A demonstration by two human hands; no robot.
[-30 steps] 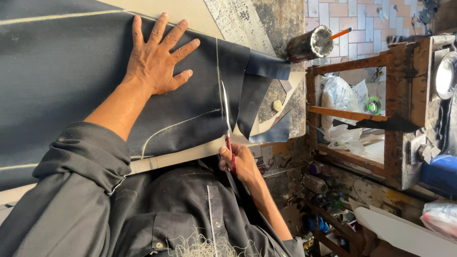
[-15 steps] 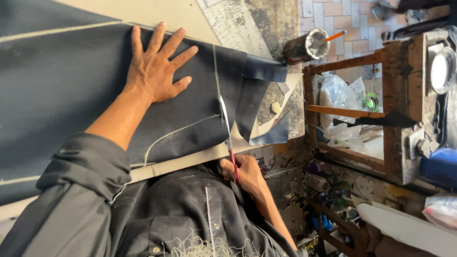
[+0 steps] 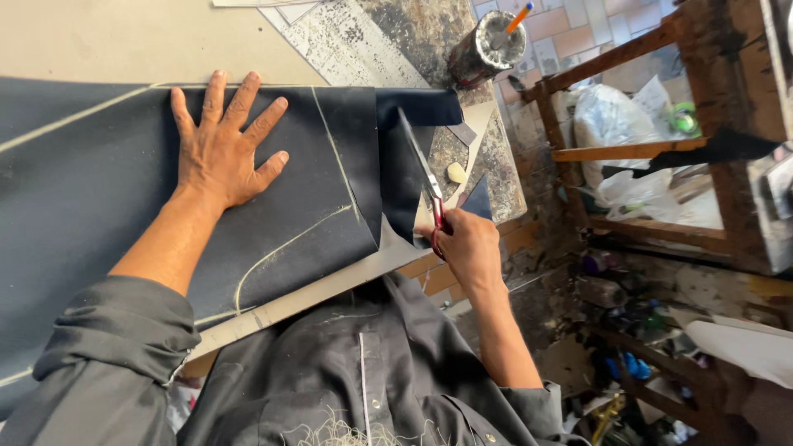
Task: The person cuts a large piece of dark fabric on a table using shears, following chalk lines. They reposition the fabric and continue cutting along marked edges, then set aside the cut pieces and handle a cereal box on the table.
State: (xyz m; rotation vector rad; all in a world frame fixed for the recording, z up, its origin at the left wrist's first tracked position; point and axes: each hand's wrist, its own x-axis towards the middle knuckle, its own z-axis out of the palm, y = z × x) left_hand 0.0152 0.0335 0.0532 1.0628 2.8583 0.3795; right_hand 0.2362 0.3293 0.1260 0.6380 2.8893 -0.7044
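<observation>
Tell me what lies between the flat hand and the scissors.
In the head view, dark cloth with chalk lines spans from the left hand to the scissors in the right hand.

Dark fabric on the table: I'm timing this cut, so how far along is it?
Chalk lines are drawn on the dark fabric. The left hand presses it flat while the right hand holds scissors at its edge. The curved line looks uncut.

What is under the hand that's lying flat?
The left hand lies flat on dark blue cloth marked with chalk lines. Pale table shows beyond the cloth's edge; what lies beneath the cloth is hidden.
</observation>
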